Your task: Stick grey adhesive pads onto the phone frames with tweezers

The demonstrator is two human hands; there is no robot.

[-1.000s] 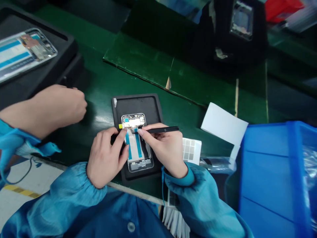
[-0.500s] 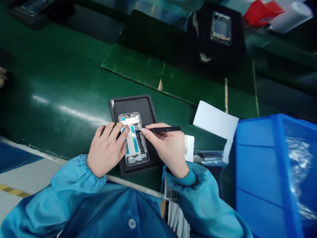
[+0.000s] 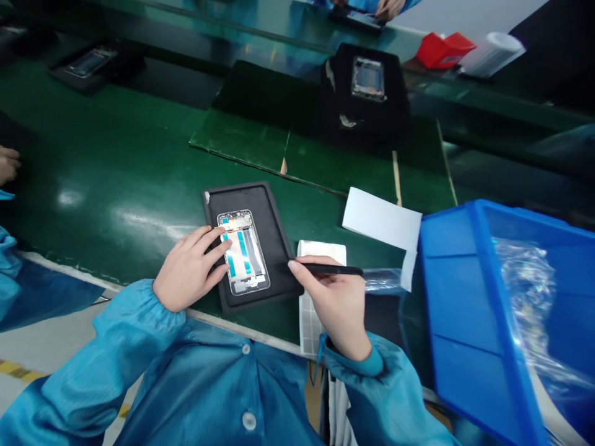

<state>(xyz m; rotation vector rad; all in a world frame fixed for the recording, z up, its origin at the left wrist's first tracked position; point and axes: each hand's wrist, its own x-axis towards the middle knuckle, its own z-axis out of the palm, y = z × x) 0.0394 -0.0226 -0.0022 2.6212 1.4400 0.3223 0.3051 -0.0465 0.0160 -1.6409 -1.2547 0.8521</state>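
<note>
An opened phone with blue strips and bare inner parts lies face up on a black padded tray. My left hand rests at the phone's left edge, fingers spread and fingertips touching it. In my right hand is a slim black tool that looks like tweezers, gripped like a pen. Its tip points left over the tray's right edge, apart from the phone. Under and beside that hand lies a white sheet of square labels.
A blue bin with clear plastic wrapping stands at the right. Folded white paper lies behind. Another phone part sits on a black block at the back, near a red holder. Co-workers' hands show at the left and top.
My right hand has moved right with the tweezers, from over the phone to the label sheet. My left hand stays on the phone. The camera view has shifted.
</note>
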